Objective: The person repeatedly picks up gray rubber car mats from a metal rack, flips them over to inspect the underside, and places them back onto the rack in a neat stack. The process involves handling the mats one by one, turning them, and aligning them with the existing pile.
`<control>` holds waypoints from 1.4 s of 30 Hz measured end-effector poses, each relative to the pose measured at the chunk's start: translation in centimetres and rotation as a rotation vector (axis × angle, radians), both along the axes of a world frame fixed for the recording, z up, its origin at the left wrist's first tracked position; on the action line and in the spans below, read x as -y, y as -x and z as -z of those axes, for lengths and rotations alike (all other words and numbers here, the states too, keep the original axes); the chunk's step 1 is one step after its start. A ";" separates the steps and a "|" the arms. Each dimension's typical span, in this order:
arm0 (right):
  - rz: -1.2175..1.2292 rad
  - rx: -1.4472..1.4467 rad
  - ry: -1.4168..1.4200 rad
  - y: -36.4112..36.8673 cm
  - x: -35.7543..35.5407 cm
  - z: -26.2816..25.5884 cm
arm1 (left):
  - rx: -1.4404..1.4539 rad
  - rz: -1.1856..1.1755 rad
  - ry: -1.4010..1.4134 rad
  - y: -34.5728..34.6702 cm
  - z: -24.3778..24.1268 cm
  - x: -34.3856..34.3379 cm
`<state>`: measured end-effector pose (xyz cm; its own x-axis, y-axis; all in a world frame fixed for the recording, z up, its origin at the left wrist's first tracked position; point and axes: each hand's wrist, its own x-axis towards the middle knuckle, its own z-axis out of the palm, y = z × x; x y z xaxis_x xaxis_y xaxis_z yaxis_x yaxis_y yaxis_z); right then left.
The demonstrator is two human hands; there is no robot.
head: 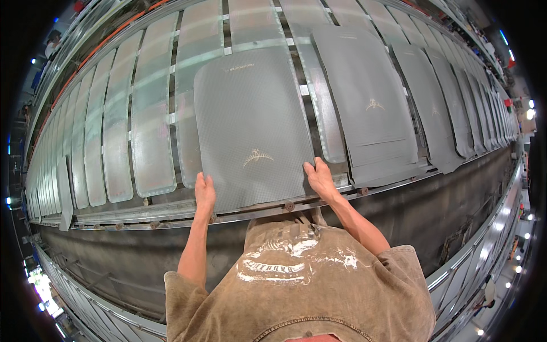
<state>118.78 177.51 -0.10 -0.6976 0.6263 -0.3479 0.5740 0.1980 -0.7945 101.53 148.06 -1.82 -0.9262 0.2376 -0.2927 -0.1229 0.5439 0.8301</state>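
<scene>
A grey textured sheet (256, 115) with rounded far corners lies across flat glass-like panels in front of me. It bears small printed writing near its far edge and a pale emblem near its near edge. My left hand (205, 192) grips its left side by the near corner. On the opposite side, my right hand (319, 176) pinches the right edge near the other near corner, thumb on top. The sheet's near edge reaches the metal rail (265, 208) before my body.
To the right, a similar grey sheet (367, 94) lies over layered sheets, with more sheets beyond it. Translucent panels (154, 115) stand in a row to the left, gaps between them. One narrow grey strip (65, 194) overhangs the rail. Rollers (289, 206) line the rail.
</scene>
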 end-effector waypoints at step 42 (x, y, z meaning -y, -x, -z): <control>0.204 0.137 -0.353 -11.7 -40.0 -0.8 | 0.163 -0.005 0.160 -14.4 -1.6 -38.0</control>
